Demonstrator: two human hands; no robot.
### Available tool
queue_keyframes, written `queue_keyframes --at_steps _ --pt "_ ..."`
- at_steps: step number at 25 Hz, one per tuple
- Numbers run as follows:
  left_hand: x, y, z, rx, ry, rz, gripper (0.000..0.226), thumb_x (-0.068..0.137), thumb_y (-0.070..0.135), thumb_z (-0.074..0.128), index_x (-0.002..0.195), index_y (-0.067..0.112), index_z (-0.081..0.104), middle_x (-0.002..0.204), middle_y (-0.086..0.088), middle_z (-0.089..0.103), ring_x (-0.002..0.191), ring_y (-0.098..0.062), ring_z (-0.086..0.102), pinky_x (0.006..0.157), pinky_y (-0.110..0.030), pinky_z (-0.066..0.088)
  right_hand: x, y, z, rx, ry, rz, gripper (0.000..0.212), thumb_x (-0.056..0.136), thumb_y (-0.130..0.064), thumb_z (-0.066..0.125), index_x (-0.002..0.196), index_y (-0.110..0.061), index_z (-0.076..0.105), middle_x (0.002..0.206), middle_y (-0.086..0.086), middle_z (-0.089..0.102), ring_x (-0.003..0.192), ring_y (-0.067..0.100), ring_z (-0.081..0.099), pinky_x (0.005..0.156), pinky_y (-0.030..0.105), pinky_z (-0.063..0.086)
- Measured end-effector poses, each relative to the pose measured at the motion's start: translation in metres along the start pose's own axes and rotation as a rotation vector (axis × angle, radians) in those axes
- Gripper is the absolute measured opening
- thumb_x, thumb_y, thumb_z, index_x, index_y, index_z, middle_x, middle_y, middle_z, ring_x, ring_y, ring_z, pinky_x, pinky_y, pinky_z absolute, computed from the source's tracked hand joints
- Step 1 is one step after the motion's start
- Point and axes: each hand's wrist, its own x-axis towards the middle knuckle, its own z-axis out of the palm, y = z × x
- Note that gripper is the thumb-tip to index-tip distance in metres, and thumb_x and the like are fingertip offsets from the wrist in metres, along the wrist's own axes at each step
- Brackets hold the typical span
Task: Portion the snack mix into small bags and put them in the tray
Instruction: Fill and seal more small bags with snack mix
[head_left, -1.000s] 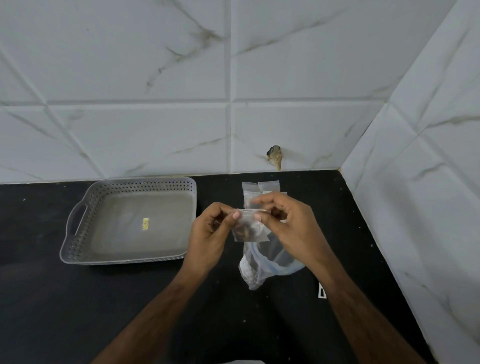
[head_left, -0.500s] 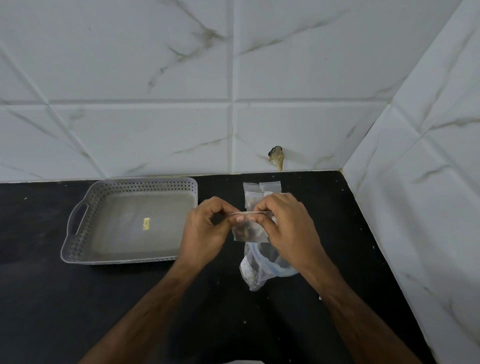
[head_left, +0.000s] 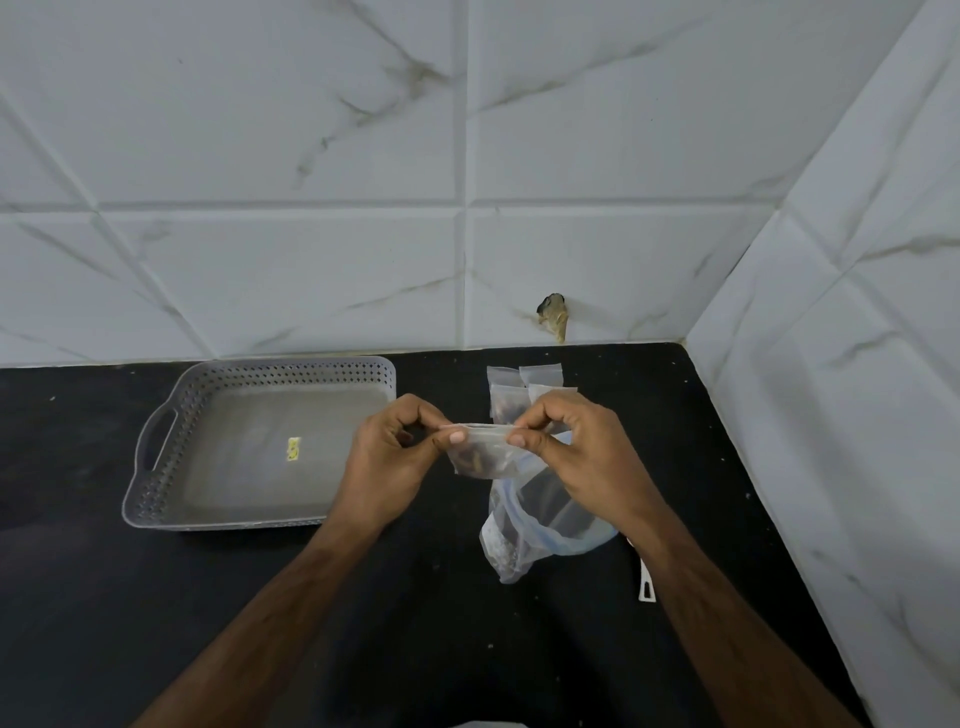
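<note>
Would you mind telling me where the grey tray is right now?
In the head view the grey tray sits on the black counter against the tiled wall, left of both hands and holding no bags.

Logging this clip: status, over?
Both hands pinch small bag top. Snack inside. Tray holds no bags. Path clear.

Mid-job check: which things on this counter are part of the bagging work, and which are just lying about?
Part of the job:
small bag, pinched at its top by left hand and right hand
big snack bag
small bags at the back
grey tray

Lying about:
white object by the right forearm
yellow sticker in the tray
</note>
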Motion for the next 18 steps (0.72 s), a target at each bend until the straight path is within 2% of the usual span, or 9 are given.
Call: queue_keyframes --at_steps 4,8,13,16,18 --pt "0.002 0.008 -0.001 0.117 -0.05 0.1 0.007 0.085 0.023 0.075 0.088 0.018 0.071 0.089 0.005 0.071 0.085 -0.008 0.066 0.074 -0.01 0.046 0.001 0.0 0.004 0.023 0.069 0.001 0.006 0.092 -0.022 0.07 0.086 -0.023 0.069 0.085 -0.015 0.065 0.088 0.008 0.061 0.075 0.015 0.048" --pt "0.004 0.011 0.008 0.162 -0.065 0.143 0.009 0.086 0.01 0.078 0.091 0.015 0.073 0.089 0.006 0.07 0.083 -0.013 0.066 0.071 -0.015 0.049 0.0 -0.005 0.007 0.082 0.089 -0.042 0.004 0.093 -0.02 0.069 0.09 -0.021 0.066 0.091 -0.012 0.063 0.091 0.009 0.06 0.077 0.015 0.049" --pt "0.001 0.014 0.017 -0.043 -0.049 0.07 0.008 0.087 0.006 0.076 0.091 0.012 0.071 0.085 0.0 0.07 0.078 -0.014 0.066 0.068 -0.021 0.052 0.001 -0.009 0.011 0.026 0.112 -0.123 0.007 0.09 -0.018 0.072 0.093 -0.018 0.066 0.094 -0.01 0.063 0.094 0.009 0.059 0.079 0.012 0.046" --pt "-0.005 0.019 0.025 -0.339 -0.049 -0.041 0.01 0.088 0.009 0.074 0.096 0.005 0.068 0.088 -0.009 0.07 0.079 -0.021 0.067 0.068 -0.031 0.057 0.001 -0.012 0.014 0.145 0.149 -0.123 0.006 0.089 -0.016 0.071 0.092 -0.014 0.066 0.09 -0.006 0.064 0.091 0.014 0.061 0.077 0.013 0.046" --pt "-0.008 0.02 0.029 -0.467 -0.033 -0.081 0.015 0.087 0.014 0.076 0.097 0.006 0.068 0.089 -0.009 0.069 0.081 -0.019 0.065 0.068 -0.029 0.057 0.001 -0.013 0.016 0.274 0.163 -0.084 0.007 0.088 -0.018 0.068 0.093 -0.013 0.067 0.089 -0.004 0.066 0.091 0.018 0.063 0.078 0.02 0.051"
